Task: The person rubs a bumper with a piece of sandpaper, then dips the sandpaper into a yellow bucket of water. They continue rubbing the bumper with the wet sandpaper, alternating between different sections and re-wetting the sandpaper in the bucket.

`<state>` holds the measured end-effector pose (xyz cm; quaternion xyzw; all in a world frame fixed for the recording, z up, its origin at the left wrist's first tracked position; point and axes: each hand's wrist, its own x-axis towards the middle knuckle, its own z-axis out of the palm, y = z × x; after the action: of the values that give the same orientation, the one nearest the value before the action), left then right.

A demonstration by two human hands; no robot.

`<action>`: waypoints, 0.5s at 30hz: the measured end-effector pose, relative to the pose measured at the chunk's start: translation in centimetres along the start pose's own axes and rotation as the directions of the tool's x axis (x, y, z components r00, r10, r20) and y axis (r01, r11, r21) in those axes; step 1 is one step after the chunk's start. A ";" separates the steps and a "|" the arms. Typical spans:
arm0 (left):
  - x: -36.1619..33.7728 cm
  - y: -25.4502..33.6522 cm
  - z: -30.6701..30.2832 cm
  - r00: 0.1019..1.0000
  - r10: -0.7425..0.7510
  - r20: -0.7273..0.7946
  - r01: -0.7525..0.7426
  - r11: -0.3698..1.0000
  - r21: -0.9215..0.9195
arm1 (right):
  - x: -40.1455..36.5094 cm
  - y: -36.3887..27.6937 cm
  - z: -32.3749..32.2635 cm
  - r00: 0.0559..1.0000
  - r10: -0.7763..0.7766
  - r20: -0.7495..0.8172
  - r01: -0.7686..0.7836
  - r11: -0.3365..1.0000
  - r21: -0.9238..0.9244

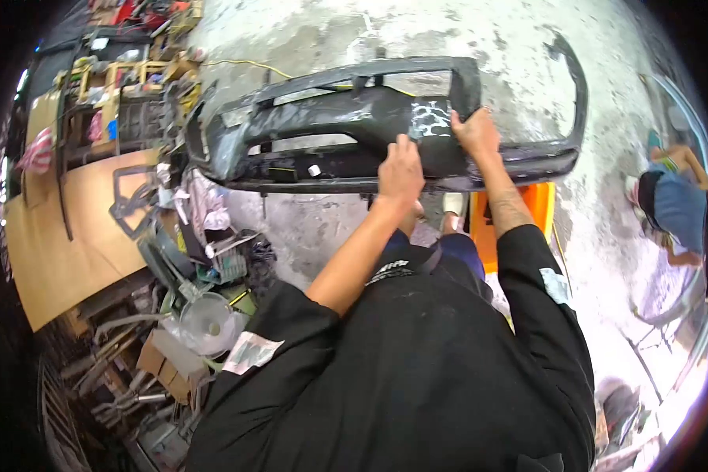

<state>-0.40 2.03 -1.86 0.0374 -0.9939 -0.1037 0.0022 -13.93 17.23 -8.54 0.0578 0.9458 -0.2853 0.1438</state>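
A pale, blotchy concrete floor point(527, 39) spread from the top centre down the right of the frame, with a yellow cord point(248, 63) lying at upper left of centre and a light shoe point(453, 202) near the middle.

The bumper point(330, 114) looks like black plastic, shiny in spots and dusty grey in others. The floor point(291, 224) looks rough and blotchy. That big board point(79, 236) looks like smooth, tan wood. The shirt point(433, 370) is black cloth, not shiny.
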 end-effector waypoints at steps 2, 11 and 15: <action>1.5 -1.4 1.2 0.987 0.125 -0.103 -0.121 0.992 0.042 | -0.2 -0.3 -0.4 0.999 0.018 0.031 -0.019 0.999 0.028; 2.9 -2.6 -3.0 0.981 -0.007 -0.194 -0.040 0.971 -0.237 | -0.6 -0.3 -0.6 0.998 0.027 0.064 -0.028 1.000 0.015; 2.6 -1.5 0.7 0.997 0.043 -0.057 -0.048 0.995 -0.093 | -0.8 0.3 0.1 0.998 0.035 0.056 -0.037 0.999 0.036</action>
<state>-2.85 0.57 -2.88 0.0175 -0.9881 -0.1491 0.0338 -13.09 17.43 -8.55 0.0693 0.9349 -0.3014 0.1741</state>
